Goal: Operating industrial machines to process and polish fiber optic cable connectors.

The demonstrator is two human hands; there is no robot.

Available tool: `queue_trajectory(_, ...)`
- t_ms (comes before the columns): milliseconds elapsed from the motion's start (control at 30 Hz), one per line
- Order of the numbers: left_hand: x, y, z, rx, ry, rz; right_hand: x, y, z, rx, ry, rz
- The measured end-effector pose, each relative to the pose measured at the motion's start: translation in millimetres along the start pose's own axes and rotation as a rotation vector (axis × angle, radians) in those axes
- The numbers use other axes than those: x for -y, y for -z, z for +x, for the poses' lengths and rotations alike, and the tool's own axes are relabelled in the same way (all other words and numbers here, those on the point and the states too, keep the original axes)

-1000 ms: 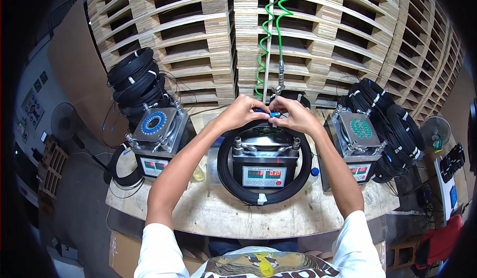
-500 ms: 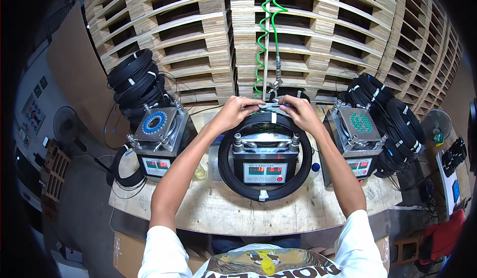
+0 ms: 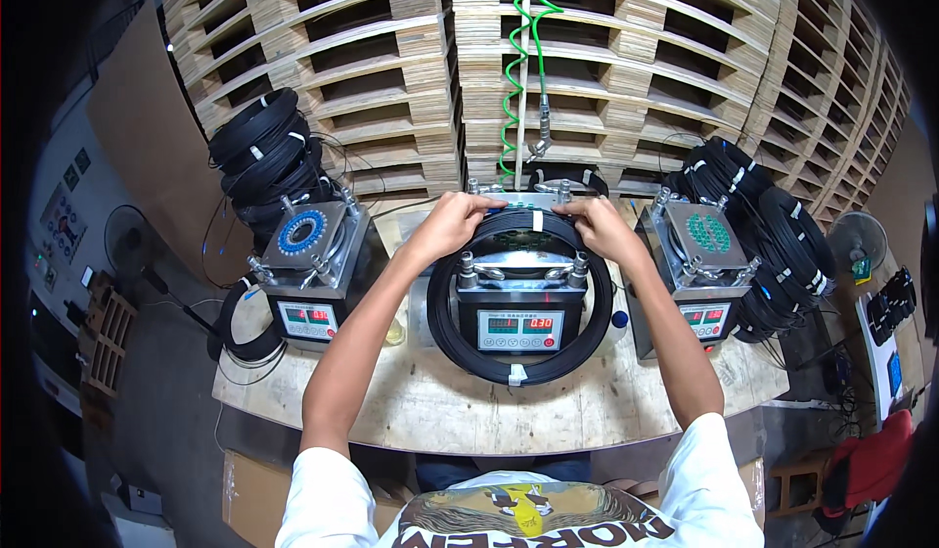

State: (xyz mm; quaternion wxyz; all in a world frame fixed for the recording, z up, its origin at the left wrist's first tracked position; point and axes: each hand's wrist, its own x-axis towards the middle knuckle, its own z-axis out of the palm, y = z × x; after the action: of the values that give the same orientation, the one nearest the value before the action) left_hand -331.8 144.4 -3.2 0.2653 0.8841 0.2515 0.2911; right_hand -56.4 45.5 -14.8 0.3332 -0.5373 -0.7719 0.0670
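Note:
A coil of black cable (image 3: 595, 338), tied with white bands, rings the front of the middle polishing machine (image 3: 469, 328), whose display is lit. At the top of the coil, my left hand (image 3: 458, 223) has its fingers bent together, index tip against the near edge of the machine's metal top plate (image 3: 533, 198). My right hand (image 3: 600, 227) is curled likewise on the other side, its index finger reaching inward to the same edge. Small greenish parts show between the fingertips. Whatever either hand pinches is hidden by fingers and cable.
Similar machines stand left (image 3: 305, 318) and right (image 3: 706, 319), one topped by a blue connector ring, the other green. Piled cable coils (image 3: 256, 147) lie behind them. A blue-capped bottle (image 3: 620, 320) stands right of the coil. A green spiral air hose (image 3: 511, 78) hangs before wooden pallets (image 3: 391, 54).
My hands have drawn apart and settled lower at the plate's edge. The plate and its back knobs now show between them. The middle machine's display reads differently.

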Motion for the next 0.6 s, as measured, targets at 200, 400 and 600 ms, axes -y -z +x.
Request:
queue_trajectory(200, -2.7, -3.9, -17.2, 0.072, -0.149, 0.204, 34.4, -12.1, -17.8, -0.021, -0.024, -0.176)
queue_trajectory(400, -4.2, -16.3, -18.6, -0.097, -0.158, 0.275, 34.2, -34.4, -15.3, -0.166, -0.115, -0.284)
queue_trajectory(600, -21.5, 6.7, -8.5, -0.065, -0.197, 0.323, 47.8, -13.8, -4.7, -0.177, -0.135, -0.253)
